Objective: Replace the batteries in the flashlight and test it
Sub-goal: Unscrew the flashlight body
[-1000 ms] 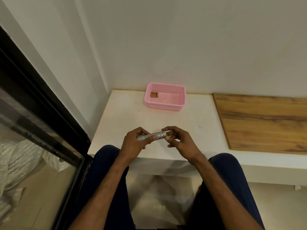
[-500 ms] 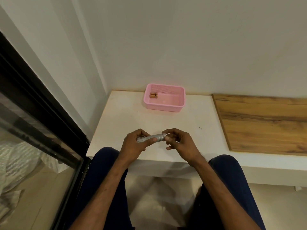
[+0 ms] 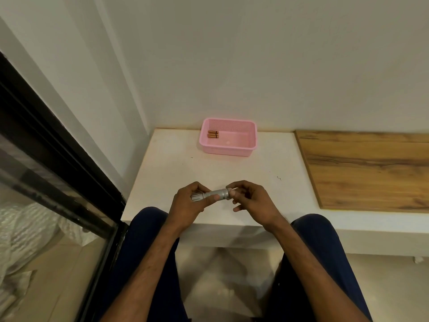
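Note:
A small silver flashlight [image 3: 212,194] lies level between my hands, just above the near edge of the white ledge [image 3: 185,168]. My left hand [image 3: 188,206] is wrapped around its body, with the crenellated end sticking out to the left. My right hand [image 3: 251,201] pinches the right end with thumb and fingertips; that end is hidden by the fingers. At the back of the ledge stands a pink basket [image 3: 232,148] with copper-coloured batteries [image 3: 213,134] lying in its left corner.
A wooden board [image 3: 371,168] covers the ledge to the right. A wall rises behind the basket. A black-framed glass door [image 3: 58,173] runs along the left. My knees in dark trousers sit below the ledge.
Both hands stay on the flashlight in nearly the same place; my right fingers have shifted slightly on its right end. The view has tilted a little.

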